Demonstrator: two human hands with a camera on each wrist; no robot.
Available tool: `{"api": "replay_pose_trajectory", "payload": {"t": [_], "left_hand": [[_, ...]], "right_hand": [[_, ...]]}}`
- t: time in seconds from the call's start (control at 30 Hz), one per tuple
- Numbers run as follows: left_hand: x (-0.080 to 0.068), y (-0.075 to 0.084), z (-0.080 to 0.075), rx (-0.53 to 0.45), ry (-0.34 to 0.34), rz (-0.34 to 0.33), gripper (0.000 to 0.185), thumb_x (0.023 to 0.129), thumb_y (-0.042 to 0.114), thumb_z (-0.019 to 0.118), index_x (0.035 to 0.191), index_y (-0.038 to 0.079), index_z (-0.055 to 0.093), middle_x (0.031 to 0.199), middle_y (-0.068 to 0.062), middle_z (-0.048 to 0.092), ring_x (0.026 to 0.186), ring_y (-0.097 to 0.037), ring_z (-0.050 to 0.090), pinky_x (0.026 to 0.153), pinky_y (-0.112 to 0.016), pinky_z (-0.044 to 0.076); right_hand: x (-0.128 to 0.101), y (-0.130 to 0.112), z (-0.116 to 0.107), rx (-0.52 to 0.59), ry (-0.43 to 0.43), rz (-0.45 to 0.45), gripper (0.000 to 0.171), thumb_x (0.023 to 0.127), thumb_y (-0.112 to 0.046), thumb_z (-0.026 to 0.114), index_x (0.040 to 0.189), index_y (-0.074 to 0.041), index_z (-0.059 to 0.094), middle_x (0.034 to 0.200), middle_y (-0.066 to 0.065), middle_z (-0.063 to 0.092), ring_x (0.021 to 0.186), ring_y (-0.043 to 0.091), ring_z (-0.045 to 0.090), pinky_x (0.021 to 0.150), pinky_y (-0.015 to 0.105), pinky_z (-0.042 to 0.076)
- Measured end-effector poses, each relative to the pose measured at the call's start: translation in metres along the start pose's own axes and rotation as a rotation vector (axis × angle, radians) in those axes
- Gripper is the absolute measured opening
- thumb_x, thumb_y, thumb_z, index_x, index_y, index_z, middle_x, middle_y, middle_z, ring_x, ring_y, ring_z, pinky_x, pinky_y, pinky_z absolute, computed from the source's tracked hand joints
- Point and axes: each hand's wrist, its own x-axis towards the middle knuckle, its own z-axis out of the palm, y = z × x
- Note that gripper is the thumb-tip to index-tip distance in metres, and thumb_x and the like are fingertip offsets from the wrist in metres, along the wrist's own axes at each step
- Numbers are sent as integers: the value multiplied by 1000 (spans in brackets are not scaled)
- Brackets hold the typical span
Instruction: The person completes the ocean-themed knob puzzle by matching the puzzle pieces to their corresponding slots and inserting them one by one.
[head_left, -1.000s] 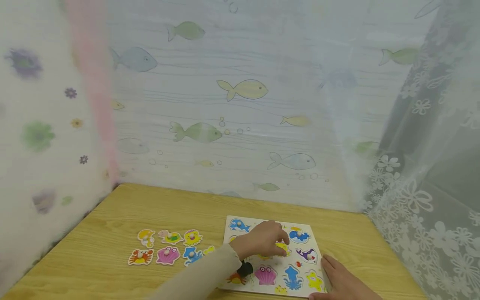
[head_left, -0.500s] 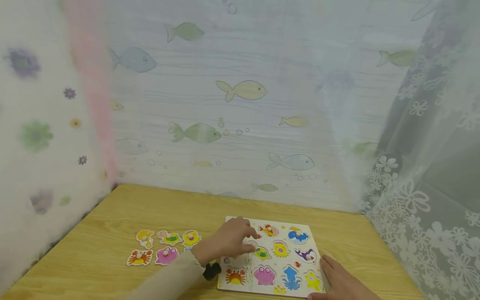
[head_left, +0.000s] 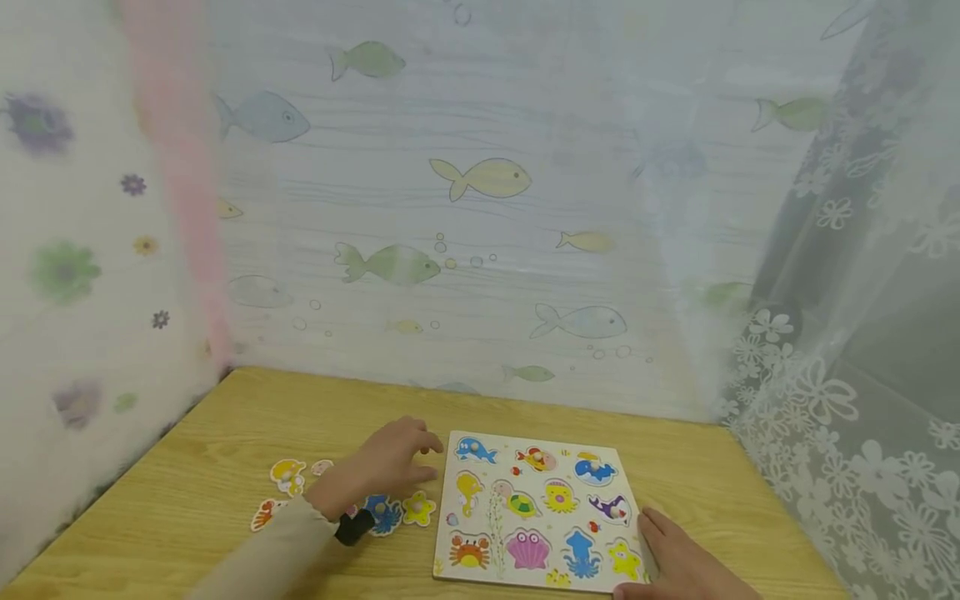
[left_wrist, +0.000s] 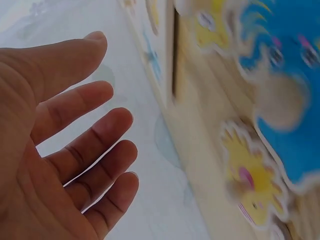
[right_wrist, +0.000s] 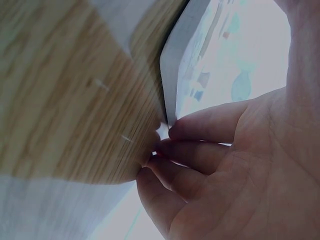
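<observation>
A white puzzle board with sea-animal pieces lies on the wooden table. To its left lie loose pieces: a yellow seahorse, an orange crab, a blue piece and a yellow starfish. My left hand hovers over these loose pieces, fingers spread, holding nothing. The left wrist view shows its bare palm beside the blue piece and the yellow starfish. My right hand lies flat at the board's near right corner. Its fingertips touch the board's edge.
Sheer curtains printed with fish and flowers close in the table at the back and on both sides. Bare wood shows behind and to the right of the board.
My left hand has drawn leftward off the board and now hangs over the loose pieces. The board's left and middle columns are uncovered. The right hand has stayed put.
</observation>
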Motion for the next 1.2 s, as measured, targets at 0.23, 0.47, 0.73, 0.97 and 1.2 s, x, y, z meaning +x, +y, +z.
{"api": "replay_pose_trajectory", "payload": {"t": [0.23, 0.47, 0.73, 0.97, 1.2], "left_hand": [[-16, -25, -1, 4, -8, -40, 27, 82, 24, 75, 104, 10, 71, 86, 0, 57, 79, -14, 51, 67, -32, 45], [-29, -43, -3, 2, -22, -62, 24, 80, 20, 75, 101, 10, 70, 83, 2, 54, 76, -13, 50, 66, -32, 44], [-36, -56, -2, -17, -17, -69, 17, 77, 15, 75, 93, 10, 70, 77, 5, 50, 71, -9, 44, 62, -28, 41], [-37, -61, 0, -26, -34, -71, 11, 80, 14, 73, 89, 13, 68, 77, 5, 49, 70, -8, 43, 62, -27, 40], [-37, -57, -1, -62, -73, -96, 7, 82, 10, 71, 89, 12, 67, 77, 7, 51, 68, -7, 45, 62, -28, 43]], "right_hand": [[0, 0, 1, 8, 0, -9, 111, 73, -65, 68, 142, 13, 29, 147, 30, 27, 132, 49, 29, 100, 63, 29], [0, -1, 0, 23, 0, -3, 112, 72, -65, 69, 143, 12, 28, 147, 30, 27, 132, 49, 30, 100, 63, 29], [1, 0, 1, 25, -4, 6, 112, 73, -64, 69, 143, 12, 28, 147, 29, 26, 131, 49, 30, 100, 63, 30], [1, 0, 2, 33, -6, 9, 112, 73, -65, 68, 143, 12, 27, 147, 30, 26, 132, 50, 29, 100, 64, 29], [1, 0, 1, 34, -5, -6, 110, 74, -64, 68, 143, 12, 27, 147, 30, 26, 131, 49, 30, 99, 64, 30]]}}
